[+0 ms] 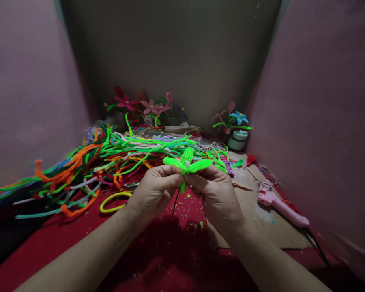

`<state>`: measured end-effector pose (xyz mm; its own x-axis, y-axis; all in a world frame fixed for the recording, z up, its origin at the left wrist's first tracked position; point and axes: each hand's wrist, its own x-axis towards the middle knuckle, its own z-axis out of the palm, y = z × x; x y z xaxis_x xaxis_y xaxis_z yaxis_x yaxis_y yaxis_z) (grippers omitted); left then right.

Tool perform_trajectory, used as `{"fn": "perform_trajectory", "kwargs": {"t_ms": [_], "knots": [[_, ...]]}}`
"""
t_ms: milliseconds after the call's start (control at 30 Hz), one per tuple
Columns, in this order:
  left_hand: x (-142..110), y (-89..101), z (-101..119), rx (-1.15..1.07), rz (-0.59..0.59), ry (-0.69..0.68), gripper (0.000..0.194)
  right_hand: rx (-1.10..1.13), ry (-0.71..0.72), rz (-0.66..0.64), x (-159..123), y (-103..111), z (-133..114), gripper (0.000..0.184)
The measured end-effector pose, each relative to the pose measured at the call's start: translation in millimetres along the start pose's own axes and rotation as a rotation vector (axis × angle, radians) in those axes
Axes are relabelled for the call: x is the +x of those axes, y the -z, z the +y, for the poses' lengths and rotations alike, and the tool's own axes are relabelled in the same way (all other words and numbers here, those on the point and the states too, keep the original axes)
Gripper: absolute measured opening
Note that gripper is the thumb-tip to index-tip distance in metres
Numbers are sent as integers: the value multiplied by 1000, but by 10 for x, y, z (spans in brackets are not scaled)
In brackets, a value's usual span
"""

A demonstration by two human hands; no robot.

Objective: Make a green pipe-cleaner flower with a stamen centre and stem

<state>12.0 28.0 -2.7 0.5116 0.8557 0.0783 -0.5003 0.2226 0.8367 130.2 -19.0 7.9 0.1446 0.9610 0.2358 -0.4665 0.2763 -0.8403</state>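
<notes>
Between my two hands is a bright green pipe-cleaner flower with several looped petals spread outward. My left hand pinches it near its centre from the left, thumb and forefinger together. From the other side my right hand pinches the same flower, its thumb close to the left thumb. A thin dark stem hangs below the fingers; where it joins the flower is hidden. Behind the hands lies a big heap of coloured pipe cleaners, green, orange, white and more.
Yellow-handled scissors lie left of my hands. A pink glue gun rests on cardboard at the right. Finished pipe-cleaner flowers and a small pale jar stand at the back. Bits of fluff dot the red cloth.
</notes>
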Motion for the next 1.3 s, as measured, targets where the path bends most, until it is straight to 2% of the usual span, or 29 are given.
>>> {"fn": "perform_trajectory", "kwargs": {"t_ms": [167, 400, 567, 733, 900, 1133, 1300], "knots": [[10, 48, 4, 28, -37, 26, 10, -67, 65, -71, -1, 61, 26, 13], [-6, 66, 33, 127, -28, 13, 9, -123, 91, -32, -27, 62, 39, 13], [-2, 69, 39, 132, -120, -18, 5, -146, 69, -76, -46, 43, 45, 3], [27, 100, 22, 154, -143, -47, 6, -273, 171, -73, -86, 51, 92, 9], [30, 102, 15, 146, -109, -63, 20, -148, 134, -75, -105, 52, 191, 11], [9, 66, 53, 135, -125, -83, 9, 61, 77, -66, -104, 22, 289, 10], [-47, 3, 53, 132, -58, -148, 10, 177, 55, -75, -79, 8, 266, 9]]}}
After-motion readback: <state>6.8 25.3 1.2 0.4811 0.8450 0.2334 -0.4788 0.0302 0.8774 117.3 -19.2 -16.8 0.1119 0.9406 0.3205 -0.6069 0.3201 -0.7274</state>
